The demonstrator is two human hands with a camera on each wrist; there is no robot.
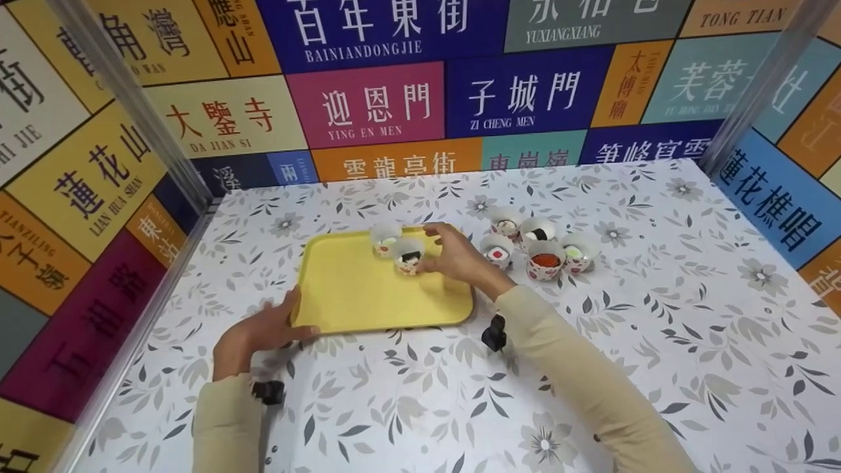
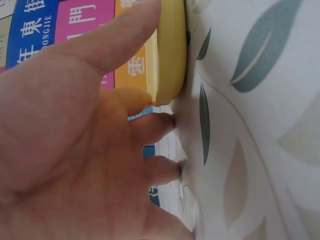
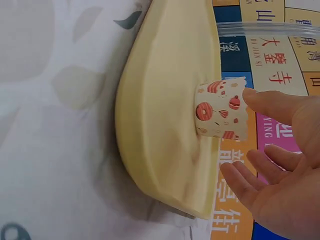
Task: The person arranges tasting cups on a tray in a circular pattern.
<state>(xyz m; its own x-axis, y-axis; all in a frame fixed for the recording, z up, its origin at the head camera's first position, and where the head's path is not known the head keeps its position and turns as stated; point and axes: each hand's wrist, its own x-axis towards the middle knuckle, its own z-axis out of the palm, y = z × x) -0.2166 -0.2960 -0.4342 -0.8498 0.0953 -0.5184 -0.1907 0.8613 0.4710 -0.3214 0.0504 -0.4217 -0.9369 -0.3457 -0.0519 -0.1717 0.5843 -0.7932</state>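
A yellow tray (image 1: 355, 295) lies on the table with two paper cups at its far edge. The nearer paper cup (image 1: 409, 264) holds something black and white; the cup behind it (image 1: 385, 244) holds something pale green. My left hand (image 1: 263, 326) grips the tray's near left corner, thumb along the front edge and fingers at the left side. Over the tray's right part is my right hand (image 1: 462, 261), fingers spread apart. In the right wrist view its thumb tip meets the rim of the patterned cup (image 3: 220, 110), while the other fingers stand away from it.
To the right of the tray several more paper cups stand in a cluster, among them one with orange-red contents (image 1: 545, 263) and one with a red-and-white piece (image 1: 496, 252). Colourful sign-printed walls (image 1: 378, 105) border the flower-patterned tabletop (image 1: 394, 407).
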